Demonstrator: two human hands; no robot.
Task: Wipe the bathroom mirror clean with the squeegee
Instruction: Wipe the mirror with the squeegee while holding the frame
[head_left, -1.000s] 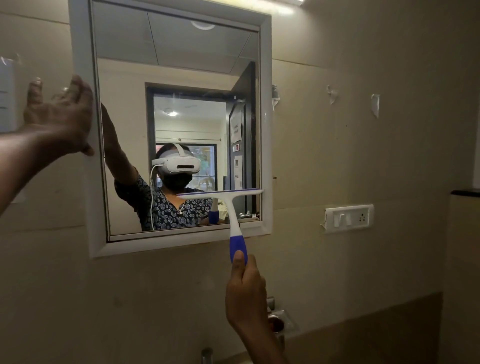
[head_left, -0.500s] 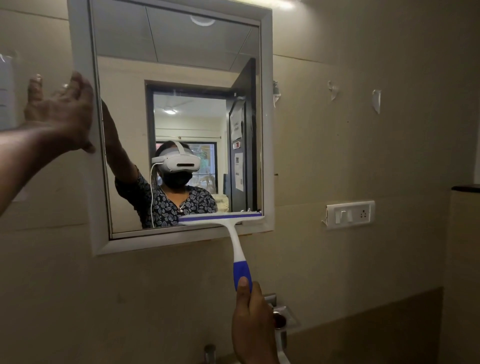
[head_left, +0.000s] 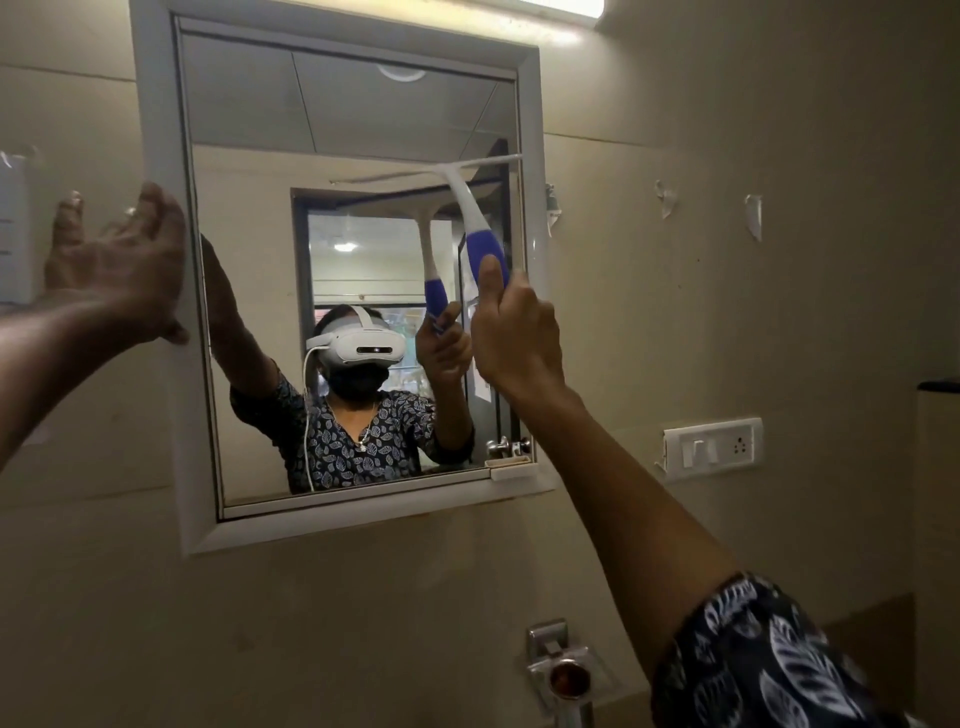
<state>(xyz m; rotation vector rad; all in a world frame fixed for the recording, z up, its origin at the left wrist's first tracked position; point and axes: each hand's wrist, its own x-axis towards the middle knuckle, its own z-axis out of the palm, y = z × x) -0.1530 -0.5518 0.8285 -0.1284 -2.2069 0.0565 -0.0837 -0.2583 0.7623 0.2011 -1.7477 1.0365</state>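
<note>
The squeegee lies against the upper right of the mirror, its handle running up and slightly left from the blue grip to the white neck, its blade stretched nearly level across the glass, the right tip at the inner edge of the white frame. The right hand, in the centre right of the frame, is wrapped around the lower blue grip, thumb laid up along it. The left hand, at the left of the frame, rests on the frame's left side with fingers loosely spread, holding nothing. Half a second earlier the blade sat along the bottom edge of the glass with the handle hanging below; it now stands high on the glass, and the right arm has risen with it.
</note>
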